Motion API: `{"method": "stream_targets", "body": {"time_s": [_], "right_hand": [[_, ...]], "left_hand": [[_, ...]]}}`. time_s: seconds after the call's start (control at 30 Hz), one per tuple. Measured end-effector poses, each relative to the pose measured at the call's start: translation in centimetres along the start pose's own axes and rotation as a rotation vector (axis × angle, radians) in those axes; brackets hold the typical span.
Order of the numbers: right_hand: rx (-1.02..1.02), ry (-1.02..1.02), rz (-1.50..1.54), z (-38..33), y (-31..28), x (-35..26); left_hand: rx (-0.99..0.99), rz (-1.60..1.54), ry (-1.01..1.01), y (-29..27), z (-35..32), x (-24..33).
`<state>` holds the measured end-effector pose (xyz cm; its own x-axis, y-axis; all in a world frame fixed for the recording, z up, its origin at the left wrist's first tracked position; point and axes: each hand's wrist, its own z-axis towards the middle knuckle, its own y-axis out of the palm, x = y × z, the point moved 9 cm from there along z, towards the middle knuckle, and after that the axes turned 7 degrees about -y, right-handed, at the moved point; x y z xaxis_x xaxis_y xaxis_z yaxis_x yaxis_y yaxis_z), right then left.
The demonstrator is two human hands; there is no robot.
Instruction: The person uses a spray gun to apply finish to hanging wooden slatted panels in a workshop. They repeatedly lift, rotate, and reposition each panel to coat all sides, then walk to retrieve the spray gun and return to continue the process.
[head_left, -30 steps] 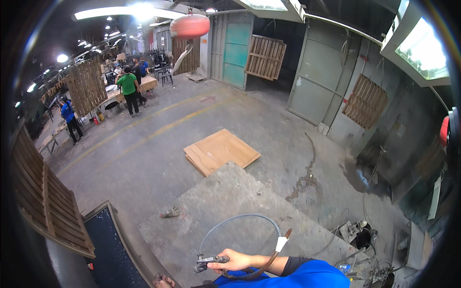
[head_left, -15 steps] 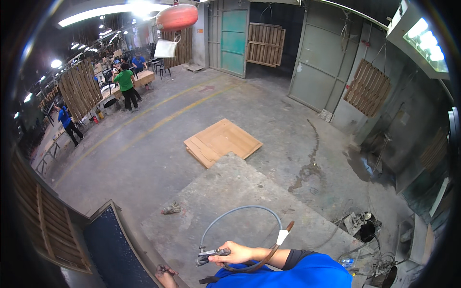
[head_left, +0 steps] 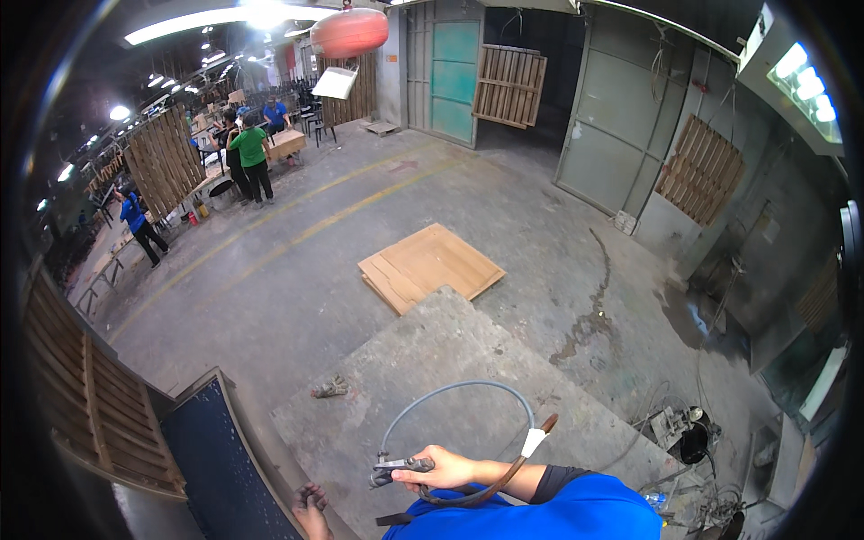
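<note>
My right hand (head_left: 439, 466) is closed around a spray gun (head_left: 396, 470), its dark nozzle end pointing left. A grey hose (head_left: 463, 385) loops up from the gun and over to a white-wrapped joint (head_left: 533, 441). From there a brown hose (head_left: 508, 477) curves back under my right wrist. My left hand (head_left: 310, 500), low in the picture, has loosely curled, dark-stained fingers with nothing seen in them. It is beside the edge of a dark blue panel (head_left: 211, 459). Beyond both hands, flat brown boards (head_left: 434, 263) are stacked at the corner of a grey slab (head_left: 432, 337).
A small dirty lump (head_left: 330, 387) lies on the slab. Hoses and a dark bucket (head_left: 694, 443) are at the right. A slatted wooden panel (head_left: 90, 387) stands at the left. A red round canister (head_left: 349, 34) hangs overhead. Several people (head_left: 252, 153) are at tables far left.
The view has shifted slightly, so the surroundings sit further right. My left hand has come up a little further into view. The spray gun stays in my right hand, almost unmoved.
</note>
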<state>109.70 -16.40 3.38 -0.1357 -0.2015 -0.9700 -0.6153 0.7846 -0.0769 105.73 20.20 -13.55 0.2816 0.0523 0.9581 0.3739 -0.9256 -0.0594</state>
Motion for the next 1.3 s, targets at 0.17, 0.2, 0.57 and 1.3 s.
{"method": "stream_targets", "body": {"time_s": [0.17,0.2,0.57,1.3], "right_hand": [[0.008,-0.018,0.033,0.2,0.2,-0.3],[0.011,-0.019,0.002,0.2,0.2,-0.4],[0.043,-0.024,0.036,-1.2,0.7,0.2],[0.134,-0.061,0.067,-1.6,0.2,0.8]], "left_hand": [[0.024,-0.076,-0.105,1.4,-1.2,1.7],[0.036,-0.09,-0.113,1.5,-1.4,2.3],[0.018,-0.059,-0.15,1.2,-3.1,2.6],[-0.053,-0.065,-0.136,2.6,-2.8,2.4]]}}
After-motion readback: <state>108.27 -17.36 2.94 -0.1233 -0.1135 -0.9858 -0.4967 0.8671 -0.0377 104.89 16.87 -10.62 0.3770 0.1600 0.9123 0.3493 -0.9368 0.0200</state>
